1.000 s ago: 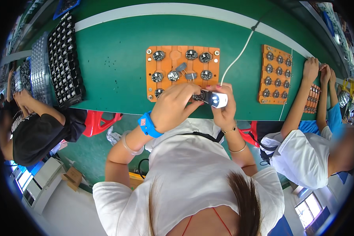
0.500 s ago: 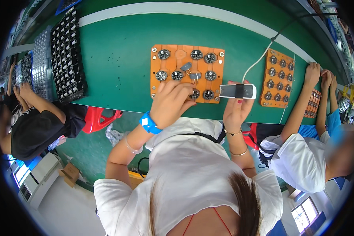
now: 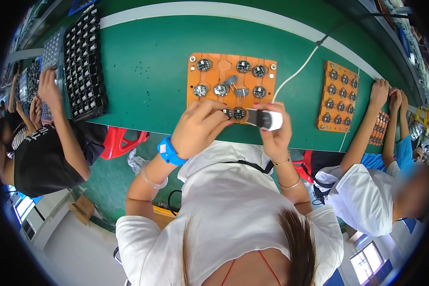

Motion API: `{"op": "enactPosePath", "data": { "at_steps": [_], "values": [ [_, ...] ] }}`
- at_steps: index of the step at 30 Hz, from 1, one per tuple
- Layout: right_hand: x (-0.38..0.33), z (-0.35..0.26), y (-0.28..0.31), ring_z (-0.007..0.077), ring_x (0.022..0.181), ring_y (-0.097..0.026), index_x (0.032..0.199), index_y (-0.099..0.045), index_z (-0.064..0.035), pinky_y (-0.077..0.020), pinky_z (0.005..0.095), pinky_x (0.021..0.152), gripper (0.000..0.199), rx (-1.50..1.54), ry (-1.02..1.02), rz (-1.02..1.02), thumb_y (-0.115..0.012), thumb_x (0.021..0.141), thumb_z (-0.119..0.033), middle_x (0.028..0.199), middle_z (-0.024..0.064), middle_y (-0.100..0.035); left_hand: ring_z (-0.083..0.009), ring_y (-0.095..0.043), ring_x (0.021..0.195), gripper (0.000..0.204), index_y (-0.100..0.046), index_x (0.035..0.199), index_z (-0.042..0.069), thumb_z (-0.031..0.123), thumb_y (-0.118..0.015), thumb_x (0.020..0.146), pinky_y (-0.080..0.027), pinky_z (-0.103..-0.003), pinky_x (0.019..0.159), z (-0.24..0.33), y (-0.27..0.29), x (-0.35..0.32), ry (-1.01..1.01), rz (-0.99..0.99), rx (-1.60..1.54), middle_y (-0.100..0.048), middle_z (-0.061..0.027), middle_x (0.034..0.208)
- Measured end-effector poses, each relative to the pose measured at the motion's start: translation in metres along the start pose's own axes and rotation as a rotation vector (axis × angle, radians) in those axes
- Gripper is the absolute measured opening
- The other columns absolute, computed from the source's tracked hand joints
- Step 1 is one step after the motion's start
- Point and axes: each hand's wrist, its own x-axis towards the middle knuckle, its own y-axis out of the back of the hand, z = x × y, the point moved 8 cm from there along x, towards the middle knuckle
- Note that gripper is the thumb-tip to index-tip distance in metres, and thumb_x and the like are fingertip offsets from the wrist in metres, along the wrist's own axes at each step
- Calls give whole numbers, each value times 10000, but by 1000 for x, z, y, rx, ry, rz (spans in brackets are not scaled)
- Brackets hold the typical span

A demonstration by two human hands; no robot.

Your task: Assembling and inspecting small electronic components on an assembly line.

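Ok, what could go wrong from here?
The two grey components lying askew on the orange board might get knocked off. The white cable running to the handheld device in the right grip could catch the board's edge. The left grip, close beside the nearest round modules, might nudge one.

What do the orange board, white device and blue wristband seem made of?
Board: perhaps resin laminate or plastic; matt, flat, evenly orange.
Device: likely hard plastic; smooth, bright white and black.
Wristband: probably silicone or soft plastic; smooth, evenly blue, curved.
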Motion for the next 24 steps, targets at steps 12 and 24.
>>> {"op": "enactPosePath", "data": {
  "at_steps": [12,24],
  "values": [
    [4,-4,-10,273,1038,-543,1214,-467,-8,-410,391,924,390,-17,12,-46,-593,888,-180,1110,172,-614,-244,-600,815,364,-576,948,64,89,-804,665,-453,-333,736,6,6,7,66,62,-200,-653,-77,957],
    [7,1,-6,243,1080,-544,1258,-394,-13,-441,353,924,406,256,-119,87,-556,934,-196,1145,183,-559,-238,-543,952,254,-611,845,95,154,-780,665,-395,-360,804,-39,16,-23,-40,-12,182,-629,-21,1044]
  ]
}}
